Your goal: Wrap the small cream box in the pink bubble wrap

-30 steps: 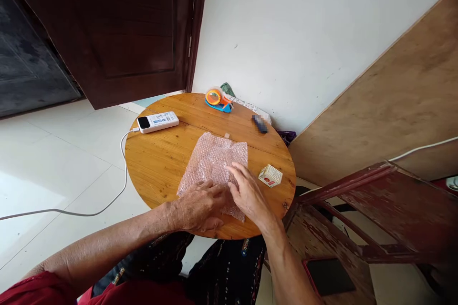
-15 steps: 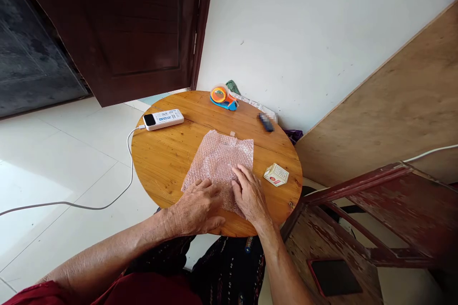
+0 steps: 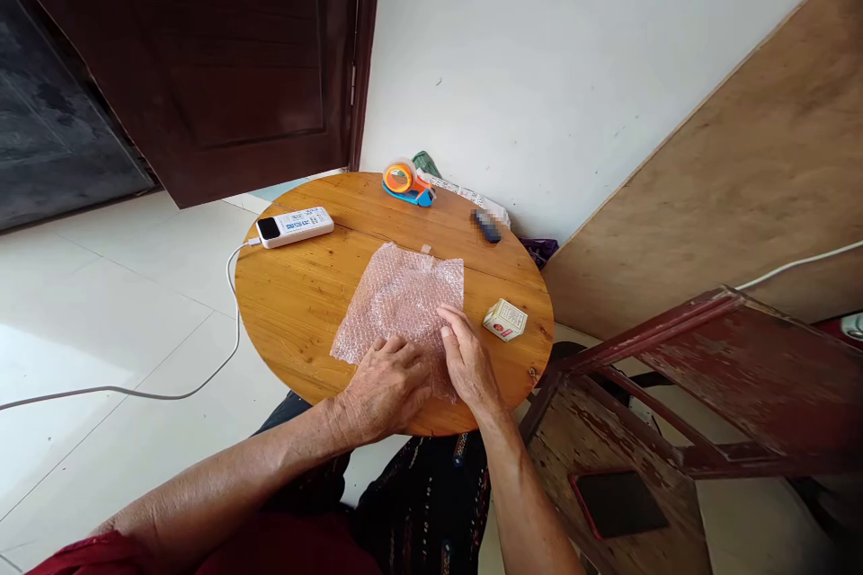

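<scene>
A pinkish sheet of bubble wrap (image 3: 397,287) lies on the round wooden table in front of me, a rounded bulge showing near its middle. My left hand (image 3: 391,382) is on its near edge, back upward, with the fingers bent down onto the wrap and the thumb tucked low at the table's edge. On the right side of the wrap rests my right hand (image 3: 470,364), fingers stretched forward along the plastic and thumb beside them. What is under the wrap cannot be made out. Just right of that hand stands a small cream box (image 3: 505,320) with printing.
On the wooden table (image 3: 289,305) are a white power bank (image 3: 295,226) with a cable (image 3: 235,323), an orange and blue tape dispenser (image 3: 408,183) and a blurred dark object (image 3: 486,226). A worn wooden chair (image 3: 600,440) holding a red-edged tablet (image 3: 618,503) stands at the right.
My left hand has settled with its fingers bent on the near edge of the bubble wrap, its thumb drawn in. My right hand stays at the right side. The whole view has shifted slightly.
</scene>
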`<action>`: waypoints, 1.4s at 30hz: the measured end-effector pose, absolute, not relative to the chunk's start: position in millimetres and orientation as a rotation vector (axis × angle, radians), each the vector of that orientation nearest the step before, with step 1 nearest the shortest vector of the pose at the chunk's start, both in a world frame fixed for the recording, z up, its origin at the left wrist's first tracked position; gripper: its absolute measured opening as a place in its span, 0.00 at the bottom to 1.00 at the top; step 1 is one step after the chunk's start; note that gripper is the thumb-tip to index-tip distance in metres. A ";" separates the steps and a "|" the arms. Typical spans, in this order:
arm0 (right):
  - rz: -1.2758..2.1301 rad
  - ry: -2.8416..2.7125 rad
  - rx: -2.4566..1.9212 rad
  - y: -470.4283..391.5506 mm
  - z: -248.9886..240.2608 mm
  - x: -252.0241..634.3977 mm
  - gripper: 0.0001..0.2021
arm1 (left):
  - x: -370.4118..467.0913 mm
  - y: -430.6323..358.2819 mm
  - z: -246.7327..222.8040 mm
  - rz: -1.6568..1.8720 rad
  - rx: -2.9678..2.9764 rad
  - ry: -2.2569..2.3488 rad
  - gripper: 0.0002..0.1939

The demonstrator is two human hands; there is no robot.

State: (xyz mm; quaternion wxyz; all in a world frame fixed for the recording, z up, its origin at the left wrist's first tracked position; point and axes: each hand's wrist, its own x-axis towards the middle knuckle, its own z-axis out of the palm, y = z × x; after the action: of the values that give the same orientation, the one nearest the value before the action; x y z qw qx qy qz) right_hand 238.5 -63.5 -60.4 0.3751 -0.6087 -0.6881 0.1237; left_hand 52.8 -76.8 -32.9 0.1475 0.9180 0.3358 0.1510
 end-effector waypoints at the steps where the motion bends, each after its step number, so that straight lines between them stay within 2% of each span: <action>1: 0.323 -1.734 -1.549 -63.0 -61.3 239.4 0.19 | 53.3 -76.4 -32.7 0.427 2.641 0.967 0.09; 8: 0.335 -1.663 -1.514 -66.2 -56.8 241.7 0.18 | 64.0 -75.2 -28.3 0.337 2.686 0.995 0.16; 13: 0.026 -1.747 -1.537 -79.1 -26.3 261.6 0.15 | 65.7 -74.6 -26.8 0.272 2.733 0.979 0.17; 15: -0.109 -1.724 -1.615 -77.7 -19.8 280.2 0.19 | 65.2 -74.7 -27.1 0.266 2.737 0.976 0.17; 17: -0.140 -1.662 -1.760 -72.2 -22.6 301.9 0.28 | 65.1 -75.3 -27.8 0.279 2.734 0.988 0.17; 19: -0.045 -1.604 -1.932 -66.2 -31.7 321.7 0.31 | 65.3 -76.1 -28.6 0.295 2.732 1.001 0.17; 22: 0.096 -1.491 -2.019 -64.7 -40.2 334.1 0.27 | 65.8 -77.0 -29.1 0.314 2.732 1.003 0.16; 26: 0.140 -1.324 -1.770 -77.5 -19.4 300.6 0.28 | 65.1 -77.5 -28.0 0.290 2.734 0.985 0.18; 30: 0.370 -1.603 -1.523 -75.3 0.7 239.8 0.26 | 65.3 -79.5 -29.5 0.281 2.699 1.018 0.20; 38: 0.477 -1.811 -1.574 -39.7 -46.9 219.3 0.24 | 52.5 -87.3 -38.7 0.478 2.648 0.919 0.30; 42: 0.551 -1.780 -1.535 -42.7 -52.3 225.7 0.28 | 28.3 -76.7 -39.7 0.670 2.539 1.023 0.20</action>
State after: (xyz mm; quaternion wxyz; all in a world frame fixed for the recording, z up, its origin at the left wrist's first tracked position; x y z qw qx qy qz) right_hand 225.7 -42.7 -52.3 0.3555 -0.5943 -0.6892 0.2132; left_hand 28.3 -76.7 -39.7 0.1612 0.8891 0.3582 0.2348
